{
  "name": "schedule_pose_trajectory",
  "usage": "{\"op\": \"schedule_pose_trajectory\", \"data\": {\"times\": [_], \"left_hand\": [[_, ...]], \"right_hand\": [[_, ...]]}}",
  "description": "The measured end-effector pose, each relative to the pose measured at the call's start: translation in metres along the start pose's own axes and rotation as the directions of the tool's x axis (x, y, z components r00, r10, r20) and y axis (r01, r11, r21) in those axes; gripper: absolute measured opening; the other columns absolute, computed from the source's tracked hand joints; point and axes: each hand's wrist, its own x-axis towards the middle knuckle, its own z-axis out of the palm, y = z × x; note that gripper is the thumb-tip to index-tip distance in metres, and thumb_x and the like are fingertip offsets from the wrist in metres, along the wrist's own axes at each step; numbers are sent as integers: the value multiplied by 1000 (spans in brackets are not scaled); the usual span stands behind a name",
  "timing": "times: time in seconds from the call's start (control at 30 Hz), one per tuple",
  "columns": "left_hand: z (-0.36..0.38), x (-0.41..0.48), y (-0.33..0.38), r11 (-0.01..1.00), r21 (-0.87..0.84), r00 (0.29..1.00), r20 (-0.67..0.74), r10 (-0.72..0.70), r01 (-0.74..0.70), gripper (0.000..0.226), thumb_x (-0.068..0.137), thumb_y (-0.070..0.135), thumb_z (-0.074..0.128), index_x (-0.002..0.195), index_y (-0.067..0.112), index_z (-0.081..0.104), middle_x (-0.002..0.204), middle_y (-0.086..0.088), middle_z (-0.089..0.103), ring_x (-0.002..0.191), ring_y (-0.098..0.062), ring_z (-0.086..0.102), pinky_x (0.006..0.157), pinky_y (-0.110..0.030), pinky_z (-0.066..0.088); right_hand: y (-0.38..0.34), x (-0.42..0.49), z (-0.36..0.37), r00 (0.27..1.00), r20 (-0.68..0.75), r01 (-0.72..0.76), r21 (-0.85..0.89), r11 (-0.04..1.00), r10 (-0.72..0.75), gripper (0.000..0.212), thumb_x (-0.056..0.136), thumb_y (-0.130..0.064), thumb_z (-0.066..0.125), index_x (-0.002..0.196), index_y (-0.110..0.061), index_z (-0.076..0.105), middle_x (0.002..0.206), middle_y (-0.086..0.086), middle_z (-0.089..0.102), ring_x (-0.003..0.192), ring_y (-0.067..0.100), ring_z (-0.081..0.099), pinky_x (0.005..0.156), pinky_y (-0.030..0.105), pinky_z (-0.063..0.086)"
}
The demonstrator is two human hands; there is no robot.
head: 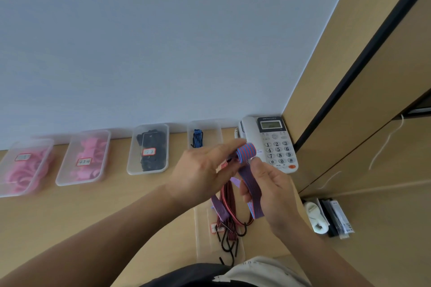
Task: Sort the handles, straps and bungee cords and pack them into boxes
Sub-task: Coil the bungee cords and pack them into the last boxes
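Note:
A flat blue-and-red striped bungee cord [250, 184] is held over the desk. My left hand [200, 170] pinches its rolled-up end [245, 152], and my right hand [272, 196] grips the loose length lower down. Beneath them several red-and-black bungee cords [229, 207] with black hooks lie across a clear box [205, 235] at the desk's near edge. Along the wall stand clear boxes: two with pink parts [25, 165] [85, 158], one with black parts [149, 149], one holding a blue-black cord [197, 138].
A white desk telephone [274, 142] sits in the right corner against a wooden cabinet. White and black packaged items [326, 216] lie on a lower surface to the right. The boxes line the white wall on the wooden desk [105, 205].

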Motion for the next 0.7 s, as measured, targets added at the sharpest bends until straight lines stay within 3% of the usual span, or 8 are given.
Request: {"op": "schedule_pose_trajectory", "data": {"times": [0.07, 0.17, 0.33, 0.43, 0.5, 0.57, 0.63, 0.7], "left_hand": [[3, -4, -2, 988, 89, 991, -23, 128, -126, 33, 90, 25, 64, 120, 14, 63, 91, 0, 75, 70, -14, 68, 54, -29, 54], [7, -5, -8, 968, 130, 975, -28, 222, -217, 30, 90, 20, 66, 116, 6, 70, 109, -3, 74, 90, -16, 73, 65, -31, 59], [9, -7, -15, 947, 153, 959, 35, 281, -283, 31, 89, 10, 72, 119, 5, 69, 121, -6, 69, 108, -21, 68, 80, -35, 58], [10, -5, -13, 963, 92, 965, 92, 245, -253, 36, 87, 2, 70, 122, 5, 67, 128, -8, 65, 117, -24, 63, 92, -38, 55], [10, -6, -11, 987, -35, 976, 146, 160, -156, 42, 87, 2, 63, 129, 3, 61, 135, -9, 59, 127, -22, 56, 102, -36, 49], [7, -8, -8, 968, -232, 972, 233, -40, 95, 50, 88, 10, 58, 138, 9, 53, 140, -1, 56, 130, -14, 52, 104, -31, 46], [4, -7, -4, 810, -391, 889, 320, -326, 438, 54, 87, 23, 54, 141, 23, 48, 129, 17, 61, 111, 1, 61, 98, -22, 47], [5, 1, -4, 553, -517, 755, 401, -518, 654, 48, 92, 25, 57, 139, 20, 51, 120, 16, 66, 100, 0, 66, 94, -26, 51]], "right_hand": [[-1, 0, 0, 1000, 23, 1, 29, 1000, -1, 40, 86, -43, 49, 67, -16, 71, 54, 9, 62, 43, 14, 53, 45, 21, 45], [-2, 0, 1, 1000, 30, -2, 1, 1000, 2, 40, 88, -49, 53, 67, -21, 71, 55, 7, 63, 44, 14, 53, 45, 20, 46], [-1, 1, 0, 999, 18, -33, -1, 999, 33, 45, 74, -58, 58, 69, -16, 70, 59, 8, 65, 48, 16, 55, 48, 21, 47], [1, 2, -1, 999, 8, -31, -7, 999, 31, 47, 80, -50, 58, 76, -3, 67, 62, 9, 66, 50, 16, 55, 50, 22, 48], [1, 3, -1, 999, -18, -27, 19, 999, 27, 42, 84, -44, 62, 75, -3, 66, 61, 8, 66, 49, 14, 55, 50, 21, 47], [1, 3, -2, 999, -32, -12, 30, 999, 13, 37, 85, -41, 67, 77, -5, 66, 61, 6, 67, 49, 12, 55, 51, 19, 48], [2, 4, -2, 1000, -26, -3, 30, 1000, 4, 34, 79, -38, 62, 80, -4, 65, 62, 5, 68, 49, 10, 54, 52, 19, 48], [3, 4, -2, 1000, -8, 7, 26, 1000, -7, 31, 79, -34, 60, 83, -4, 64, 63, 5, 68, 50, 11, 54, 52, 19, 48]]}}
